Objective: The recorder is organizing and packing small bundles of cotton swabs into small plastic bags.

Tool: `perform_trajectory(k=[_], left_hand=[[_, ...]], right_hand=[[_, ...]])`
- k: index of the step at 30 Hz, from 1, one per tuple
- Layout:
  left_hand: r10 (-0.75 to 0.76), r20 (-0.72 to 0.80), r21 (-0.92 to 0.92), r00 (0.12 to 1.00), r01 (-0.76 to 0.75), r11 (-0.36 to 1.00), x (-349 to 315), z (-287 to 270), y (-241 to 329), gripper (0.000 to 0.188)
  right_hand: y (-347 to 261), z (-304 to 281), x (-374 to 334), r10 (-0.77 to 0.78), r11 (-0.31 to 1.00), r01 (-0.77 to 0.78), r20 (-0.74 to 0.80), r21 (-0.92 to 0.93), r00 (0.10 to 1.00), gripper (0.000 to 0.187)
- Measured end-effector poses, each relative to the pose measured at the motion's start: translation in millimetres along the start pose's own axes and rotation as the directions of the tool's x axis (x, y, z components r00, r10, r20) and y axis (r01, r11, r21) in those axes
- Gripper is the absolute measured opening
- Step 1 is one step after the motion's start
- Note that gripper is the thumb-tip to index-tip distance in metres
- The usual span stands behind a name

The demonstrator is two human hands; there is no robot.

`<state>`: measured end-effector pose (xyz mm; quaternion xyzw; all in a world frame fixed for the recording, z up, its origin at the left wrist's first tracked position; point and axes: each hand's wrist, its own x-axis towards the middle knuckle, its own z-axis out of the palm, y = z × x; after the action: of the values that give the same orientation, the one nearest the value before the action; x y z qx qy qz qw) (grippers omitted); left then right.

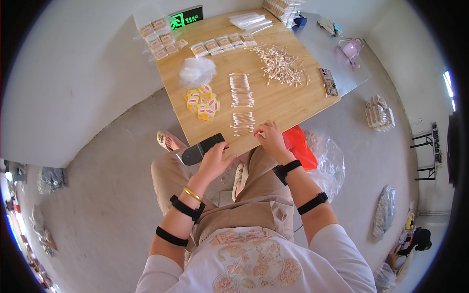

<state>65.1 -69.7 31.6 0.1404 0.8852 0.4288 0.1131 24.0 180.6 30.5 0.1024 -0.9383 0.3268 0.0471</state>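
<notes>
My left hand (215, 158) grips a flat black tool with a grey end (199, 150) at the near edge of the low wooden table (293, 105). My right hand (269, 138) rests at the same edge, fingers pinched on cotton swabs beside a small aligned row of swabs (243, 123). A longer aligned row of swabs (241, 90) lies further up the table, and a loose pile of swabs (281, 64) is spread at the far right.
Yellow and red small boxes (202, 103) and a crumpled clear bag (197, 72) sit left of the swabs. Packed boxes (222, 44) line the far edge. A phone (329, 81) lies at the right edge. A red bag (300, 146) is beside my knee.
</notes>
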Motion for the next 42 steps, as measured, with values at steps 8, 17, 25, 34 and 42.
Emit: perform_trajectory(k=[8,17,25,34,42], left_hand=[[-0.104,-0.061,0.117,0.993,0.111,0.987,28.8,24.3,-9.8,0.053],[-0.060,-0.069,0.201,0.996,0.073,0.977,31.7,29.7,6.4,0.059],[-0.040,-0.076,0.209,0.996,0.055,0.976,30.9,32.1,7.6,0.063],[-0.054,-0.096,0.171,0.994,0.070,0.983,28.4,33.2,2.5,0.069],[-0.108,-0.145,0.147,0.984,0.129,0.981,33.2,25.8,-3.5,0.070]], right_hand=[[24.5,14.9,6.1,0.164,0.985,-0.162,-0.040,0.055,0.986,0.010],[19.3,26.5,7.1,0.178,0.968,-0.171,-0.022,0.183,0.984,0.008],[16.0,24.7,5.3,0.177,0.973,-0.171,-0.030,0.153,0.984,0.007],[6.7,18.8,6.3,0.111,0.988,-0.104,-0.056,0.111,0.992,0.010],[-0.5,21.8,10.9,0.030,0.997,-0.030,-0.001,0.067,1.000,0.012]])
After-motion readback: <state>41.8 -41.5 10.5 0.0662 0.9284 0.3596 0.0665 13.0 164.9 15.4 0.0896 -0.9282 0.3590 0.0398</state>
